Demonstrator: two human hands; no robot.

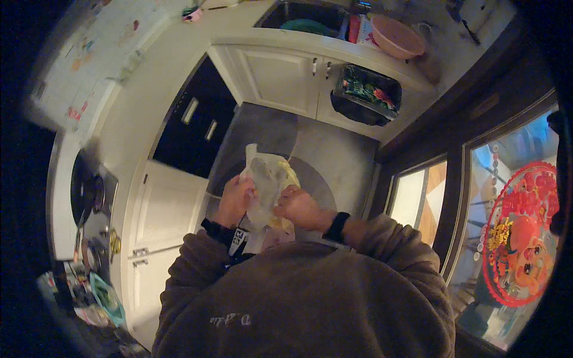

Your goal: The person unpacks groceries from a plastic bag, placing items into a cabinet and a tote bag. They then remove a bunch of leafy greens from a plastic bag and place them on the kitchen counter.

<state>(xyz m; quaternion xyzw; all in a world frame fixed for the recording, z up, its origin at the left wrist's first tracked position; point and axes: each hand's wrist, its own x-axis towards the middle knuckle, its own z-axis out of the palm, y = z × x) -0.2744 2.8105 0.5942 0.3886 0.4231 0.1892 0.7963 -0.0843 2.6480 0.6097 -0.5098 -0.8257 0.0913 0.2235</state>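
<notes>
A thin, pale plastic bag hangs in front of my chest, above the kitchen floor. My left hand pinches its left side near the middle. On the other side my right hand is curled tightly around the bag's right part. Something yellowish shows through the plastic at the upper right, but I cannot tell what it is. The bag's lower end reaches down close to my brown top and is partly hidden by it. Dark cuffs sit at both wrists.
A sink holding a green basin, and a pink bowl, are on the counter ahead. A black bin hangs on the cabinet door. To the left are a built-in oven and a wok. A glass door stands at right.
</notes>
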